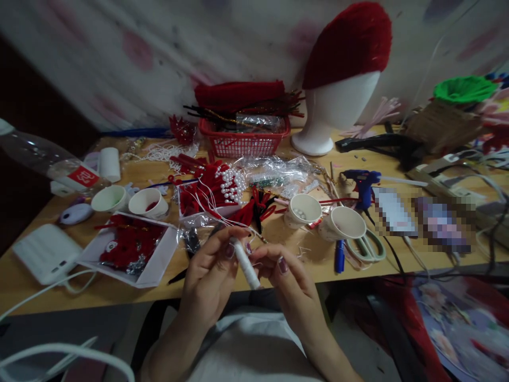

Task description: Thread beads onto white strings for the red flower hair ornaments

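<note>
My left hand [210, 270] and my right hand [290, 281] meet just in front of the table's near edge, both closed round a slim white spool of thread [246, 265]. The spool tilts up to the left between the fingertips. A thin white thread [210, 204] runs from the hands up to a cluster of white pearls on red pieces [226, 183] lying in a small white tray.
The wooden table [278, 233] holds several white paper cups [344, 223], a white tray of red bits [131, 246], a red basket [242, 140], a foam head in a red hat [342, 79], a blue glue gun [363, 183], scissors [368, 246], a power bank [45, 252] and a plastic bottle [43, 156].
</note>
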The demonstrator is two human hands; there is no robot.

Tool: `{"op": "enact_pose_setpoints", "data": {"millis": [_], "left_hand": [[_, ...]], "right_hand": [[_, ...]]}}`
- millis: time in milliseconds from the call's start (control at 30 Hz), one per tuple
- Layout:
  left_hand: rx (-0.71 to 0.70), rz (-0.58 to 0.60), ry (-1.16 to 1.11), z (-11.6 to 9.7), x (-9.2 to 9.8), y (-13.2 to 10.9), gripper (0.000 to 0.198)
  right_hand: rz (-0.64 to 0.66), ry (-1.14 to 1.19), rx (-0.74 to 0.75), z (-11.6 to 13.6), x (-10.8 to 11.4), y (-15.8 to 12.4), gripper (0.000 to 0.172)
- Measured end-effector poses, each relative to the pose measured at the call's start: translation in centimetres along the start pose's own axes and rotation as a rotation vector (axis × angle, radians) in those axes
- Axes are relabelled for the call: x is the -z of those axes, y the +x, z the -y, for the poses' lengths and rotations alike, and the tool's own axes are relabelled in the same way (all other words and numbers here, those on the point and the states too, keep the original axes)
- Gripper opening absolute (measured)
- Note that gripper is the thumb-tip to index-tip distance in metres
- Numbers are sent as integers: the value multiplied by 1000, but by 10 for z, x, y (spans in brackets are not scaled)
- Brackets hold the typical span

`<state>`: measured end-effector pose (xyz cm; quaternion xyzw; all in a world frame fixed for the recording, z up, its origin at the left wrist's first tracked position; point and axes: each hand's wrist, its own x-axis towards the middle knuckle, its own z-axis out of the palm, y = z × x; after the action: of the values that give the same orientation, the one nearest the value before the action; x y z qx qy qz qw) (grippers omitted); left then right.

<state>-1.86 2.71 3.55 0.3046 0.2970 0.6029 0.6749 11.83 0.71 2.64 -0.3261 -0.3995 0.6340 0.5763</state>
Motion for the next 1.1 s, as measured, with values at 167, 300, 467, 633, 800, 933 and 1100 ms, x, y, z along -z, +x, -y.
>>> {"op": "enact_pose_setpoints", "data": {"millis": [167, 300, 467, 633, 800, 933, 1100], "left_hand": [[-20, -52, 85, 3, -1, 2, 14], [-143, -158, 219, 5, -3, 2, 16], [-158, -236, 349, 6, 1, 3, 18], [-81, -205, 196, 8, 9, 7, 24], [-149, -301, 243, 7, 12, 8, 25], [-215, -330, 193, -1, 14, 13, 27], [-296, -389, 80, -11, 27, 23, 29]], "right_hand": [[-24, -48, 137, -1, -2, 4, 16], [-76, -122, 278, -9, 5, 3, 17], [-122, -194, 384, -7, 16, -3, 12], [41, 200, 230, 11, 20, 1, 15], [8, 306, 163, 22, 24, 6, 11], [-114, 371, 204, 29, 39, 9, 9], [-313, 452, 281, 44, 66, 10, 24]]}}
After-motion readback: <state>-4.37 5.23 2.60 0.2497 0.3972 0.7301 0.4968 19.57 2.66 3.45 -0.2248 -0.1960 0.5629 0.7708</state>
